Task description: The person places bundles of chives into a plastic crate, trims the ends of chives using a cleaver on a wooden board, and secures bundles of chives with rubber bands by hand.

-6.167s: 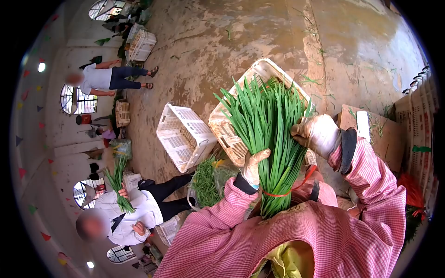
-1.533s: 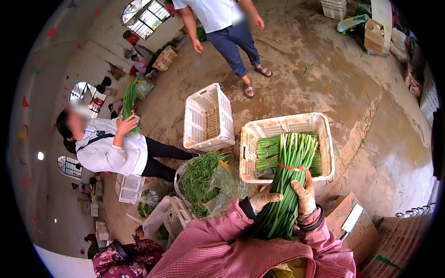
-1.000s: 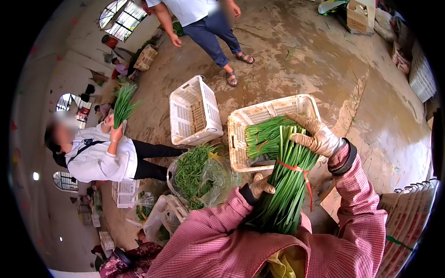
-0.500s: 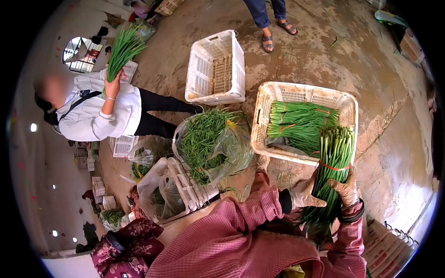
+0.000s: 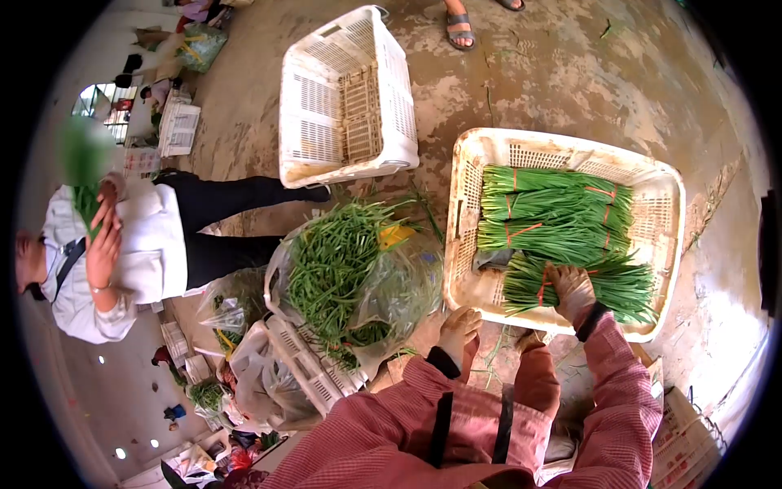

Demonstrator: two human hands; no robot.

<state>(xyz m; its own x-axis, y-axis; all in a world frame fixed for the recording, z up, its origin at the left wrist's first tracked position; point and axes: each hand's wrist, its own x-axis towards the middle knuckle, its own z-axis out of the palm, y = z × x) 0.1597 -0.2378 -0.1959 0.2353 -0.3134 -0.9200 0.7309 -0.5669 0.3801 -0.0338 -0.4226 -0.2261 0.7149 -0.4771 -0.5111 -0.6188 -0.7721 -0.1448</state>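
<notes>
My right hand (image 5: pixel 573 292), in a worn pale work glove, is closed over a bunch of green chives (image 5: pixel 623 287) tied with red bands. This bunch lies sideways at the near side of a white plastic crate (image 5: pixel 562 140). Several other banded chive bunches (image 5: pixel 554 208) are laid in rows beyond it, in the same crate. My left hand (image 5: pixel 459 330), also gloved, is empty beside the crate's near left corner, with its fingers loosely extended. I cannot tell whether it touches the rim.
Another white crate (image 5: pixel 399 90) stands further back on the floor. Left of my hands, a clear plastic bag (image 5: pixel 407 285) holds loose greens (image 5: pixel 334 269). A person in a white top (image 5: pixel 155 244) stands at the left, holding greens. A sandaled foot (image 5: pixel 460 31) shows at the top.
The chive bunch that both hands held upright over the crate's near right corner now lies inside the crate under my right hand. My left hand has let go and moved left.
</notes>
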